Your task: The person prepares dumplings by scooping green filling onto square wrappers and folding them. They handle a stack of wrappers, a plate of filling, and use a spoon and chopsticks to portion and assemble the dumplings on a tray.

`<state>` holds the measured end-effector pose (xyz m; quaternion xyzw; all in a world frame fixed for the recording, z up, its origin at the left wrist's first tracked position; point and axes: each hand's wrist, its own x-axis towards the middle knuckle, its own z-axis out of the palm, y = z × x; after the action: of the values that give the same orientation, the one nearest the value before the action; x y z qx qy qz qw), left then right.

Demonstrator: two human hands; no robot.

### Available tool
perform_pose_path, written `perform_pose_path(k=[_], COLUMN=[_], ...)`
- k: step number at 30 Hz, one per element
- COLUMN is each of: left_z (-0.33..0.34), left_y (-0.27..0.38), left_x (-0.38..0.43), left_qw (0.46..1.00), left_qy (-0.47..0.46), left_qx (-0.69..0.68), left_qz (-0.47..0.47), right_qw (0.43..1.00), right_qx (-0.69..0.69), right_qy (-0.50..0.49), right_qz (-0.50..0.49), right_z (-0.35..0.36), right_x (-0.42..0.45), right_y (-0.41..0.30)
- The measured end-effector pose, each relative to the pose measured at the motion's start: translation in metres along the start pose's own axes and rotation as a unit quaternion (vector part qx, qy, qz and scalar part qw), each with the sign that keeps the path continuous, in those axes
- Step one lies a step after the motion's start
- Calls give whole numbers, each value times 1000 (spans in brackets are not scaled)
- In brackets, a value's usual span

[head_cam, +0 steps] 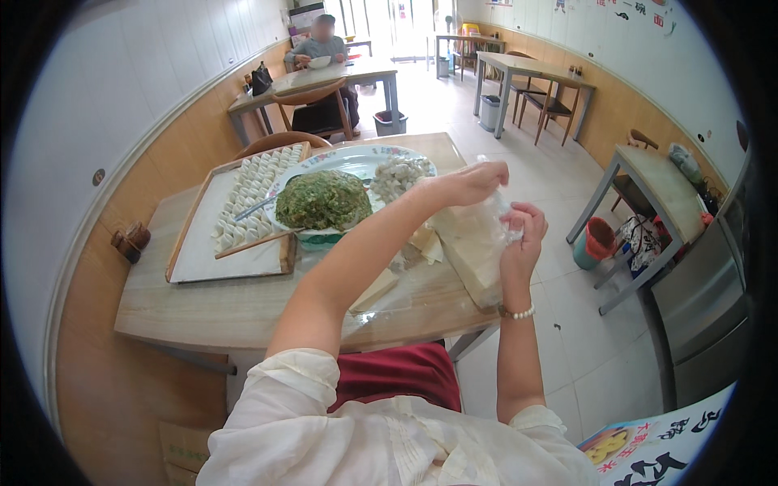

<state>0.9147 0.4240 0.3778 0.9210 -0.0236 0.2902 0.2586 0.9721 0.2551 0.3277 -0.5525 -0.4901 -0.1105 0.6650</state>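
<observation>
At the table's right edge my right hand [524, 226] grips the gathered clear plastic bag [499, 209]. My left hand [483, 182] is raised just above and to the left, fingers curled at the bag's upper part; its hold is partly hidden. The bag lies around a block of stacked dough wrappers [471, 255]. Loose wrappers [374, 290] rest nearer me. Left of my hands, an oval platter [349, 159] holds green minced filling [322, 200] and peeled shrimp [398, 176]. A metal-handled utensil [255, 208] leans into the filling.
A wood-rimmed tray [188, 228] with rows of folded dumplings [258, 188] stands left, a wooden stick [252, 244] across its corner. Brown jars [130, 242] stand by the wall. A person [325, 45] sits at a far table with a bowl. A lined bin [592, 243] stands right.
</observation>
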Motion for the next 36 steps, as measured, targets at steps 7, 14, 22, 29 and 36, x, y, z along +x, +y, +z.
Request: perform_pose_path(k=[7, 14, 22, 29, 36], left_z=[8, 14, 29, -33, -156], left_y=[-1, 42, 44, 123, 158], left_x=[10, 5, -21, -105, -232], left_qw=[912, 930, 926, 954, 858], left_qy=[16, -3, -90, 60, 128], left_qx=[377, 278, 288, 283, 419], left_qz=[-163, -242, -225, -77, -270], right_qw=[985, 980, 983, 978, 998], right_qx=[-82, -65, -78, -17, -32], right_qy=[-151, -185, -169, -201, 2], right_qz=[-30, 28, 2, 56, -51], right_z=[-35, -36, -33, -44, -19], right_x=[-76, -83, -88, -85, -77], right_y=[-2, 4, 3, -2, -60])
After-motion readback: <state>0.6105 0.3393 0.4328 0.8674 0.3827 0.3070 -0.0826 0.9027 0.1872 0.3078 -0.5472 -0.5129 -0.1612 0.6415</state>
